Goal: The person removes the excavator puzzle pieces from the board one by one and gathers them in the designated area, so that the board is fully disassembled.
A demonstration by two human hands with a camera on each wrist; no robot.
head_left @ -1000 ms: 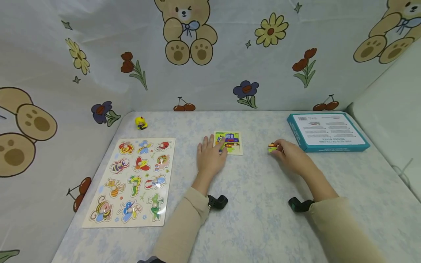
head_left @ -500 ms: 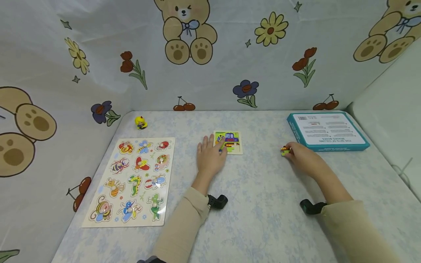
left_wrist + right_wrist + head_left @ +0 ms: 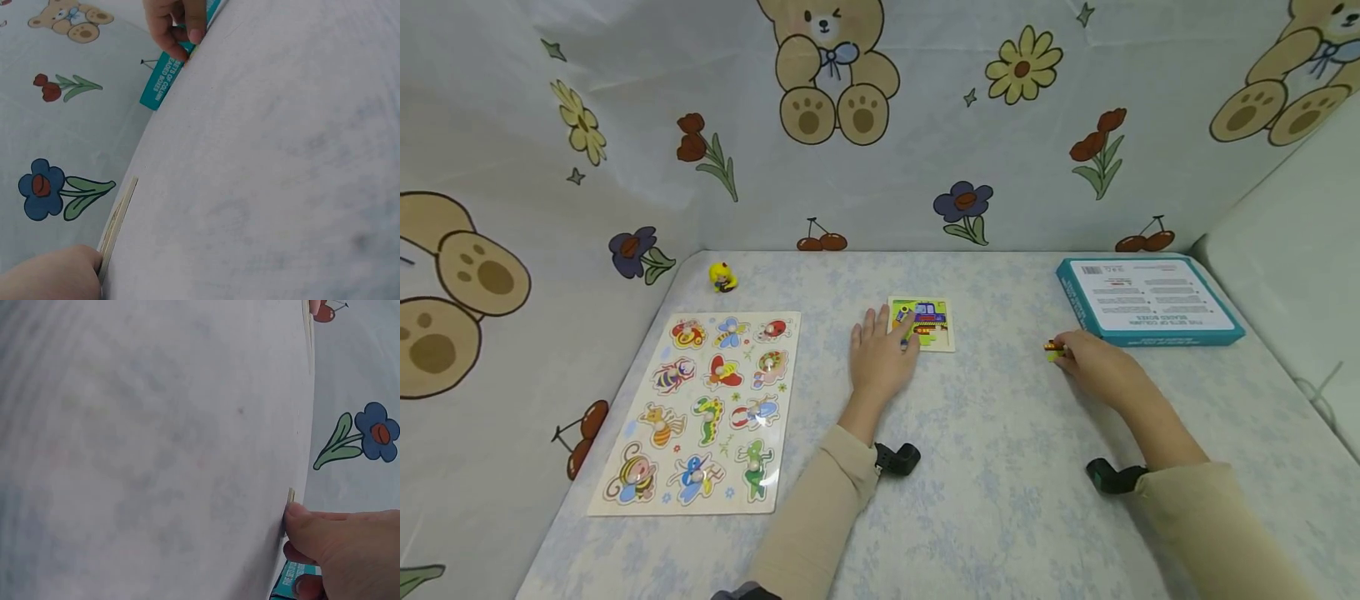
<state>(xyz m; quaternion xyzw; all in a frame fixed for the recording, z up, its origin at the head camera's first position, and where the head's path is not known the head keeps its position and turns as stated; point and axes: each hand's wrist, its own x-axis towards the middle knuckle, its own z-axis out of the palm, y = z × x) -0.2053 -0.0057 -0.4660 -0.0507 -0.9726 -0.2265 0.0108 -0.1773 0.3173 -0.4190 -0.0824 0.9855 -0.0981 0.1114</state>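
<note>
My left hand rests with spread, straight fingers on the left side of a small square jigsaw puzzle board. The board pictures a blue and purple vehicle on green; my fingers cover part of it. Off to the right, my right hand pinches a small puzzle piece, coloured yellow-green, brown and red, between thumb and fingers. In the right wrist view the piece is edge-on at the thumb tip. From the left wrist view the board appears as a thin edge beside my left hand.
A large peg puzzle board with several insect pieces lies on the left. Behind it stands a small yellow figurine. A teal box lies at the back right, just beyond my right hand. A patterned curtain hangs behind the table.
My right hand has moved right, away from the small board, carrying the puzzle piece, and has turned the piece. It has hardly moved in the last half second. My left hand has stayed put.
</note>
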